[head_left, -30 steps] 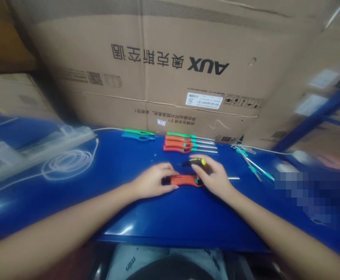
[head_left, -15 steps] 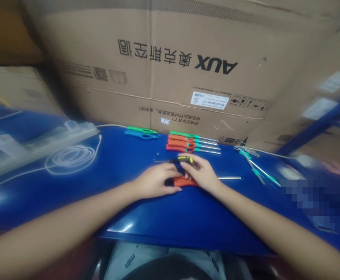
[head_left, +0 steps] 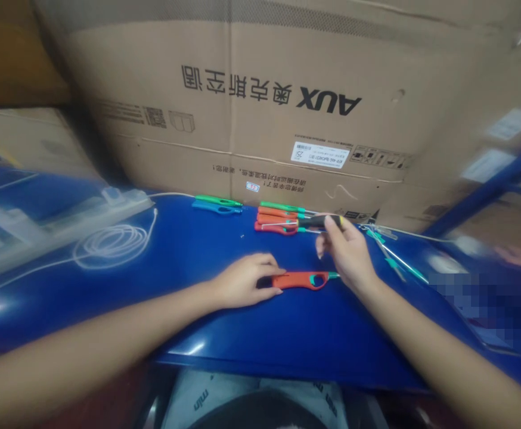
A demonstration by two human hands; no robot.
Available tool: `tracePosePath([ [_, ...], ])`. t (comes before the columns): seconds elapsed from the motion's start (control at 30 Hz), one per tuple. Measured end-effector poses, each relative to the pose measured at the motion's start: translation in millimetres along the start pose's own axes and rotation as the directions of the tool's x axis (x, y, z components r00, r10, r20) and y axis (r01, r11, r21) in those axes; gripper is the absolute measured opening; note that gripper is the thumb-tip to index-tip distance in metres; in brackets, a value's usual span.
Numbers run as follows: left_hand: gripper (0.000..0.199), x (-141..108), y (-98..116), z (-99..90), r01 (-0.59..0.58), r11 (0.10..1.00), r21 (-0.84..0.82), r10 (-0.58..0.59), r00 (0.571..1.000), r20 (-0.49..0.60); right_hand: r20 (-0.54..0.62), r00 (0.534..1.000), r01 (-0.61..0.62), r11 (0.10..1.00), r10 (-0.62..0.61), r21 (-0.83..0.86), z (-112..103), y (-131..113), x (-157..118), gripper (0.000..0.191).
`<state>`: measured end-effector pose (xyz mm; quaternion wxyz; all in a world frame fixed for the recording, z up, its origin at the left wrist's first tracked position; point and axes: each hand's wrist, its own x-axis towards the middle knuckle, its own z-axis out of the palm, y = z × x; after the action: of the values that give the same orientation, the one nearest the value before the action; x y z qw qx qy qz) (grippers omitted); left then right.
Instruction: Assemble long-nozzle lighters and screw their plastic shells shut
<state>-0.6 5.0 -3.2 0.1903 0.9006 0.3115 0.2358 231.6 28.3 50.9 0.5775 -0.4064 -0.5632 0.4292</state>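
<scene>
On the blue table lies an orange long-nosed lighter (head_left: 294, 280), its green collar at the right. My left hand (head_left: 245, 281) is closed on the lighter's left end, thumb and fingers on either side. A screwdriver (head_left: 316, 221) with a black and yellow handle is gripped in my right hand (head_left: 350, 250), raised up and right of the lighter. Its thin shaft points left, across a row of orange and green lighters (head_left: 276, 227) behind. The right forearm and hand hide the lighter's metal tube. A tiny metal piece (head_left: 242, 236) lies beyond my left hand.
A large cardboard box (head_left: 242, 131) stands along the back. Green and blue lighter handles (head_left: 216, 205) lie before it. At the left are a power strip (head_left: 121, 205) and a coiled white cable (head_left: 111, 245). Metal tubes with green ends (head_left: 392, 260) lie at the right.
My right hand has lifted the screwdriver away from the lighter, up and to the right, uncovering the lighter's orange body. My left hand stays at the lighter's end.
</scene>
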Motion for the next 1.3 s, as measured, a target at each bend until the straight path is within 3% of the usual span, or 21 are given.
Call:
tracePosePath([
  [0.2, 0.038, 14, 20, 7.8, 0.083, 0.994, 0.074, -0.086, 0.996, 0.038, -0.063, 0.997, 0.054, 0.982, -0.043, 0.182, -22, -2, 8, 0.041],
  [0.37, 0.040, 27, 21, 15.5, 0.141, 0.989, 0.035, -0.141, 0.990, 0.008, -0.092, 0.995, -0.020, 0.962, 0.047, 0.273, -27, 9, 8, 0.044],
  [0.47, 0.040, 24, 17, 18.5, 0.114, 0.993, -0.028, -0.115, 0.993, -0.031, -0.114, 0.989, -0.057, 0.952, 0.095, 0.301, -30, 10, 7, 0.044],
  [0.67, 0.039, 15, 19, 14.8, -0.043, 0.999, -0.018, 0.044, 0.997, 0.057, -0.133, 0.990, 0.053, 0.993, -0.039, 0.102, -36, 5, 8, 0.037],
  [0.87, 0.038, 15, 20, 12.6, -0.071, 0.997, -0.024, 0.073, 0.993, 0.092, -0.083, 0.984, 0.152, 0.986, -0.158, -0.074, -31, 5, 1, 0.034],
  [1.07, 0.038, 14, 17, 12.7, -0.078, 0.997, -0.027, 0.080, 0.992, 0.095, 0.025, 0.984, 0.180, 0.969, -0.178, -0.170, -27, 10, -6, 0.030],
  [1.3, 0.039, 14, 17, 12.8, -0.074, 0.997, -0.037, 0.077, 0.993, 0.093, 0.054, 0.984, 0.175, 0.962, -0.168, -0.211, -27, 10, -11, 0.025],
])
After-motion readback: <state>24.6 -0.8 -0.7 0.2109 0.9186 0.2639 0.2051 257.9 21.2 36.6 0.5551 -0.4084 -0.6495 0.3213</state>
